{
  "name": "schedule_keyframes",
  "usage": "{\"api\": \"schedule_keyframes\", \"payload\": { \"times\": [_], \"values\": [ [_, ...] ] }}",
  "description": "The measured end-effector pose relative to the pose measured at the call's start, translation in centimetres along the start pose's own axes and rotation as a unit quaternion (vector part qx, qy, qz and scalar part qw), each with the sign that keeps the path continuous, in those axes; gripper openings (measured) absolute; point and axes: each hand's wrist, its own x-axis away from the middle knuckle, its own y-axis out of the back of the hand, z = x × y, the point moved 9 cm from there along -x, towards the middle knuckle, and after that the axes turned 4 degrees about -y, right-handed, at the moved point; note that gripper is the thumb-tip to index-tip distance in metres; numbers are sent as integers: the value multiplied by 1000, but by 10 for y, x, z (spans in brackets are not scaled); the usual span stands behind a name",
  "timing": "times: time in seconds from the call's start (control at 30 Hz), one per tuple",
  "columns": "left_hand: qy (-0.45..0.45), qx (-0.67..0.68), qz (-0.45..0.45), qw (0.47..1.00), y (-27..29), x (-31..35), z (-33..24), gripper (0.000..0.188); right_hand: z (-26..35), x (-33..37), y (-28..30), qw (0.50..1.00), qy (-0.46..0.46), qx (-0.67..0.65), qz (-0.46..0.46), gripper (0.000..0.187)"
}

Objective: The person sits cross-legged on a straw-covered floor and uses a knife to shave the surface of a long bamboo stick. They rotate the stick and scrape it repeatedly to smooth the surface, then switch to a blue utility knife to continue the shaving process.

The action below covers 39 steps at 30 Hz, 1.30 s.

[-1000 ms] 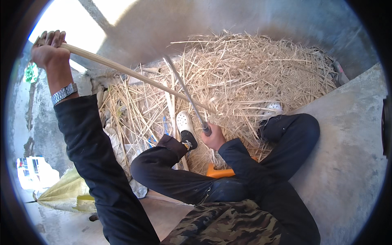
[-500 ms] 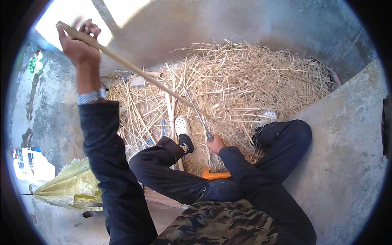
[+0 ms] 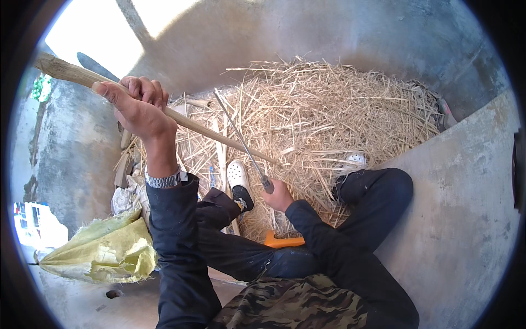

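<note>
My left hand (image 3: 143, 115) is raised at the left and closed around a long, pale bamboo strip (image 3: 213, 134). The strip slopes from its thick end at the upper left down to a thin tip over the shavings. In front of my lap, my right hand (image 3: 280, 196) grips the grey handle of a long, narrow-bladed knife (image 3: 239, 134). Its blade points up and to the left and crosses the strip in this view; whether the two touch I cannot tell. A heap of pale shavings (image 3: 339, 109) lies beyond my feet.
An orange object (image 3: 284, 240) lies between my bent legs. A torn yellow woven sack (image 3: 104, 249) sits at the left beside wood pieces (image 3: 124, 164). Concrete walls (image 3: 329, 33) rise behind the heap, and a smooth slope (image 3: 466, 192) stands on the right.
My left hand has come down and to the right, and now grips the strip farther from its thick end. The knife and my right hand have shifted slightly left.
</note>
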Motion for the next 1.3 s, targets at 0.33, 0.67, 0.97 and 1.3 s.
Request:
{"api": "schedule_keyframes", "payload": {
  "times": [0.33,0.67,0.97,1.3],
  "values": [
    [-18,-15,-16,1000,7,-14,12,58,-135,7,2,925,-343,-155,50,14],
    [-83,-12,-6,996,11,-22,12,60,6,-7,36,989,-131,53,-40,28],
    [-91,-23,2,996,-11,-48,66,61,83,-11,75,991,-6,33,-132,15],
    [-206,-39,-86,974,-58,-67,70,59,-243,8,45,895,-422,93,-111,14]
  ]
}}
